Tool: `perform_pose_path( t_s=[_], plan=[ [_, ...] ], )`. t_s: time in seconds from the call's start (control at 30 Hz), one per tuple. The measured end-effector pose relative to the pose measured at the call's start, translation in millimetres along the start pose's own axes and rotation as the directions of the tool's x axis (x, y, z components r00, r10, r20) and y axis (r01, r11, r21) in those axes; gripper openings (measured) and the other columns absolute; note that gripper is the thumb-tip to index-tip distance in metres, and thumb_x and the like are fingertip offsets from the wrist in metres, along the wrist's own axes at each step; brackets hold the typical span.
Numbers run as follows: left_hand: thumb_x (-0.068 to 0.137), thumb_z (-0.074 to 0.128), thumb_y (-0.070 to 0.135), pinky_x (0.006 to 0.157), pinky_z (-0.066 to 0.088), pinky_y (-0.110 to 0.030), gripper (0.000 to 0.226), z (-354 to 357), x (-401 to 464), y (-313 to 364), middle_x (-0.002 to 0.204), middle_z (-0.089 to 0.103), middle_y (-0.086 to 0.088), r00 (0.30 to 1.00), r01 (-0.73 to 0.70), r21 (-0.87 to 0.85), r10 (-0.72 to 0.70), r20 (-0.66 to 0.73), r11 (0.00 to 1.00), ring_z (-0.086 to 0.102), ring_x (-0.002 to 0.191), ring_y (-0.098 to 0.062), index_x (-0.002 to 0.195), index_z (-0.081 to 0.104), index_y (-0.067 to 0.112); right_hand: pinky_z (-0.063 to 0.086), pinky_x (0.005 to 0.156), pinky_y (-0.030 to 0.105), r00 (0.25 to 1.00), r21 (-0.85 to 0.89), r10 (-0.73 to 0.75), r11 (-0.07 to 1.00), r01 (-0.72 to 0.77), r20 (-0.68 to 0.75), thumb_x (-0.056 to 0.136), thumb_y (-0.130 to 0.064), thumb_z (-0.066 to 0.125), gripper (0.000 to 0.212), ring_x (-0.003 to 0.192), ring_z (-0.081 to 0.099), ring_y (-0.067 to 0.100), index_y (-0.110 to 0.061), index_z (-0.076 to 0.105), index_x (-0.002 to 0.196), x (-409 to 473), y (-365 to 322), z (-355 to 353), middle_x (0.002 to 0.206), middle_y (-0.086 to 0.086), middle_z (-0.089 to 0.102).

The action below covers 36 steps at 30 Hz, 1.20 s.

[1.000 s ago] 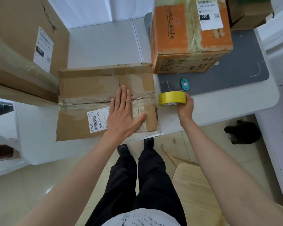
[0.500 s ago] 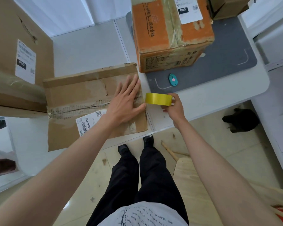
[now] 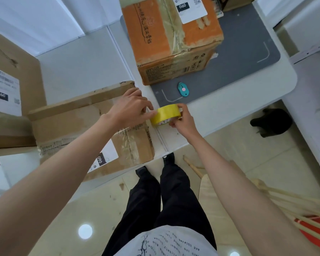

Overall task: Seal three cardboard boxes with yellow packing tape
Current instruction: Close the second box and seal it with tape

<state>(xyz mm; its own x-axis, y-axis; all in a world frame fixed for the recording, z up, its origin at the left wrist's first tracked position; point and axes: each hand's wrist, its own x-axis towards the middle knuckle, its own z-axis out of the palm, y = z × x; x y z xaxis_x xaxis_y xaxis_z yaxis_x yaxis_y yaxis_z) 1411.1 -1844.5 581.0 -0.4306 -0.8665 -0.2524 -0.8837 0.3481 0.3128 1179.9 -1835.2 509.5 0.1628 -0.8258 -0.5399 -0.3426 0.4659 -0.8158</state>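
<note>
White worktop (image 3: pixel 229 108) fills the top half of the view, with a pale tiled floor (image 3: pixel 220 148) below it. At the near edge of the worktop sits a flat brown cardboard box (image 3: pixel 78 122) with old torn tape and a white label on its top. Just beside the box's right side is a round roll of yellow packing tape (image 3: pixel 164 115). The right hand (image 3: pixel 181 120) grips the roll with curled fingers and thumb. The left hand (image 3: pixel 131 108) reaches over the box's right end, and its fingertips pinch at the left side of the roll. Behind the roll, a dark grey mat (image 3: pixel 238 58) lies on the worktop, and a small teal cutter with a pink dot (image 3: pixel 183 89) rests on its near edge. A big orange cardboard box (image 3: pixel 174 37) stands on the mat. A tall brown cardboard box with a white label (image 3: pixel 13 85) stands at the left edge.
</note>
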Motion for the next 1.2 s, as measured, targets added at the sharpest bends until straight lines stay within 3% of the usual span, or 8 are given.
perform_pose_path(
  t_s=[0.3,0.4,0.47,0.53,0.7,0.83,1.07,1.2],
  plan=[
    [0.092,0.067,0.050,0.096,0.021,-0.031,0.029,-5,25,2,0.105,0.066,0.017,0.973,0.024,-0.031,-0.016,0.232,0.999,0.054,0.105,-0.012,0.116,0.070,0.034,0.046,0.068,0.019,0.999,-0.278,0.035,0.960,-0.026,0.028,0.081,0.011,0.067,0.039,0.095,0.060,0.025,-0.007,0.053,0.112,7,10,3,0.106,0.010,0.059],
    [0.090,0.071,0.047,0.087,0.019,-0.028,0.026,-4,31,0,0.100,0.061,0.019,0.965,0.066,-0.082,-0.042,0.258,0.994,0.052,0.094,-0.009,0.112,0.071,0.034,0.047,0.083,0.030,0.963,-0.332,-0.134,0.942,0.049,-0.236,0.077,0.021,0.044,0.040,0.093,0.052,0.020,-0.002,0.058,0.107,12,-5,1,0.106,0.010,0.050],
    [0.090,0.072,0.046,0.086,0.019,-0.029,0.024,-3,31,-2,0.094,0.059,0.018,0.961,0.078,-0.097,-0.049,0.271,0.992,0.049,0.091,-0.008,0.111,0.070,0.034,0.040,0.084,0.020,0.891,-0.303,-0.189,0.951,0.061,-0.413,0.078,0.022,0.043,0.044,0.096,0.051,0.019,-0.001,0.057,0.112,24,-21,-2,0.112,0.012,0.048],
    [0.091,0.071,0.044,0.087,0.018,-0.028,0.022,-3,32,-2,0.089,0.056,0.019,0.957,0.083,-0.113,-0.047,0.287,0.990,0.049,0.091,-0.010,0.111,0.070,0.034,0.038,0.086,0.018,0.851,-0.328,-0.185,0.944,0.016,-0.491,0.088,0.012,0.056,0.036,0.108,0.053,0.025,-0.002,0.056,0.121,45,-32,-5,0.125,0.016,0.048],
    [0.092,0.070,0.042,0.090,0.018,-0.029,0.020,-1,32,-4,0.089,0.057,0.022,0.948,0.077,-0.149,-0.026,0.317,0.986,0.053,0.091,-0.009,0.111,0.068,0.034,0.043,0.099,0.041,0.880,-0.496,-0.170,0.864,-0.083,-0.444,0.097,-0.018,0.064,0.029,0.119,0.047,0.035,-0.004,0.057,0.121,81,-33,-7,0.130,0.017,0.049],
    [0.092,0.072,0.040,0.092,0.019,-0.030,0.020,-5,35,-2,0.095,0.062,0.021,0.941,0.087,-0.169,-0.025,0.336,0.982,0.055,0.094,-0.007,0.110,0.070,0.034,0.046,0.089,0.038,0.886,-0.395,-0.136,0.917,-0.056,-0.442,0.097,-0.006,0.062,0.019,0.112,0.054,0.032,-0.003,0.052,0.113,80,-39,-6,0.119,0.014,0.056],
    [0.097,0.064,0.042,0.099,0.023,-0.035,0.024,-14,41,0,0.112,0.070,0.014,0.907,0.117,-0.142,-0.047,0.419,0.983,0.058,0.109,-0.015,0.119,0.071,0.033,0.053,0.055,0.023,0.905,-0.073,-0.198,0.980,0.184,-0.377,0.107,-0.013,0.044,0.019,0.065,0.065,0.025,-0.011,0.052,0.125,14,-56,8,0.119,0.008,0.056],
    [0.102,0.057,0.040,0.107,0.028,-0.041,0.028,-17,45,1,0.111,0.072,0.010,0.890,0.141,-0.139,-0.064,0.452,0.980,0.059,0.111,-0.017,0.124,0.071,0.030,0.055,0.071,0.025,0.947,0.008,-0.145,0.988,0.154,-0.288,0.106,-0.014,0.042,0.022,0.082,0.062,0.006,-0.012,0.055,0.123,-30,-54,16,0.109,0.003,0.063]
  ],
)
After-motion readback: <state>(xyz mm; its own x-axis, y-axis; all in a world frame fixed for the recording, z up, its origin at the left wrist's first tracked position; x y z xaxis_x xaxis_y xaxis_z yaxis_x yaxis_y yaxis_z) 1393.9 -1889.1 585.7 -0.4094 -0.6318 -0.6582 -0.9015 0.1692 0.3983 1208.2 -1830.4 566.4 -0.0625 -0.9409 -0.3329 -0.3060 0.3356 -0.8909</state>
